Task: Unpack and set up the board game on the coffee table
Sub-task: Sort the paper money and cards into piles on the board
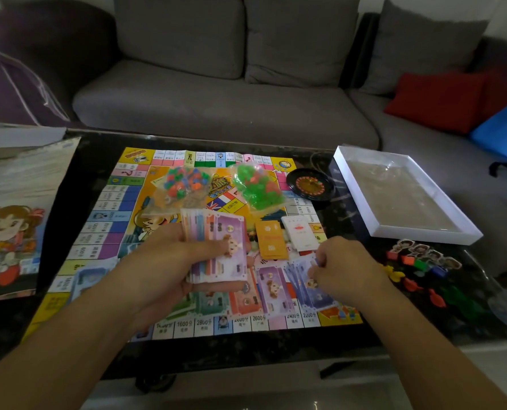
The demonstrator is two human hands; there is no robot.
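Head view: board [122,202] lies flat on the bench [98,146]. Left hand [169,261] grips the money stack [216,247], fingers curled under. Right hand [344,264] pinches one note [308,284] over the sorted piles [273,288]. Step: dealing money by colour. Next: drop the note on its matching pile, then pull another.

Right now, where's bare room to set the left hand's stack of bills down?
Bare tabletop between board and box lid; also the near edge strip below the board. Crowded: board centre with bags, card decks, sorted bills; right side with pawns.
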